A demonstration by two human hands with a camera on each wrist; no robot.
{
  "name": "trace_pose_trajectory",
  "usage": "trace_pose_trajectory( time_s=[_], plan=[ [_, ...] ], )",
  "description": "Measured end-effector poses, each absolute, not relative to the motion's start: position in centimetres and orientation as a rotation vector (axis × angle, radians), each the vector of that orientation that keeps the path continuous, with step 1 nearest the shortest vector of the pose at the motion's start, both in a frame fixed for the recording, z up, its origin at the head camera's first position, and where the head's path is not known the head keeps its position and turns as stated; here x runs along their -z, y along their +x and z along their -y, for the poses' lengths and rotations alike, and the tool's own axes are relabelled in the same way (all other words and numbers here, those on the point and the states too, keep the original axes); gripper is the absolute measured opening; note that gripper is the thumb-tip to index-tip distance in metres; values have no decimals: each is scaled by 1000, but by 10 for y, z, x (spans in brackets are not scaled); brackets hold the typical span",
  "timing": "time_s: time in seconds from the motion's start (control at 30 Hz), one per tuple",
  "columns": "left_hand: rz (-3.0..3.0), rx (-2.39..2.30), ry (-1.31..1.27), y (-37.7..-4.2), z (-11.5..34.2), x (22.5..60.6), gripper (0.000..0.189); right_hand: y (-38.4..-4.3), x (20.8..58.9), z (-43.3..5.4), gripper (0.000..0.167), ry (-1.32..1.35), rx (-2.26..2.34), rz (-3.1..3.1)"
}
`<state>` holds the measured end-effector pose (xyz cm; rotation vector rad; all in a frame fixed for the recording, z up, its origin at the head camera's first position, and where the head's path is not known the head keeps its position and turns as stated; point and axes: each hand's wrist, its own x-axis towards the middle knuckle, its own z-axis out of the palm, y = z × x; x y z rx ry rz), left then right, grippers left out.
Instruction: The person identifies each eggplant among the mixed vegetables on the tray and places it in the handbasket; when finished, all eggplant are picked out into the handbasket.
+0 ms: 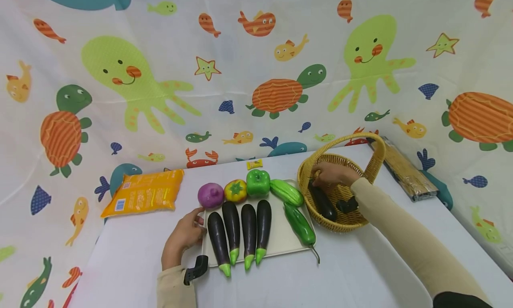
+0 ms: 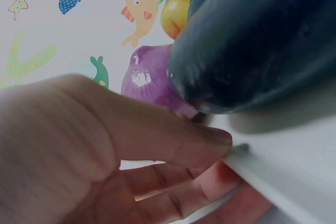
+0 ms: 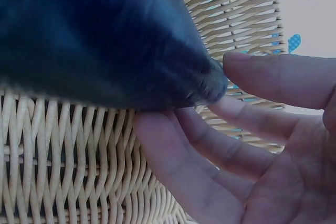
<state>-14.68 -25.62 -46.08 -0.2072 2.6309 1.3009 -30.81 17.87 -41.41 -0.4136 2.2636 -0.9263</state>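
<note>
My left hand (image 1: 186, 231) pinches the left edge of a white tray (image 1: 276, 232); in the left wrist view the thumb lies over the rim and the fingers are beneath. Several dark eggplants (image 1: 249, 230) lie side by side on the tray, their green ends toward me. Inside the wicker basket (image 1: 338, 227) at the tray's right, my right hand (image 1: 333, 173) holds one end of another eggplant (image 1: 323, 204). The right wrist view shows the thumb at the tip of this eggplant (image 3: 115, 40), with curled fingers under it.
Along the tray's back are a purple onion (image 1: 211, 195), a yellow pepper (image 1: 235, 190), a green bell pepper (image 1: 258, 182) and a ribbed green vegetable (image 1: 286, 192). A long green pepper (image 1: 299, 224) lies at right. An orange bag (image 1: 146, 192) sits left; a flat brown packet (image 1: 406, 170) lies behind the basket.
</note>
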Motion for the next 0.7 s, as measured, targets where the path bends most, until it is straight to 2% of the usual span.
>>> trace_pose_trajectory(
  time_s=[0.23, 0.5, 0.7],
  plan=[
    [-2628, -1288, -206, -148, 256, 460, 68, -304, 411, -178, 25, -404, 892, -2285],
    [-2625, -1273, -221, -148, 256, 459, 66, -306, 415, -174, 27, -404, 881, -2332],
    [-2618, -1277, -229, -148, 255, 460, 66, -307, 418, -174, 19, -375, 940, -2297]
  ],
)
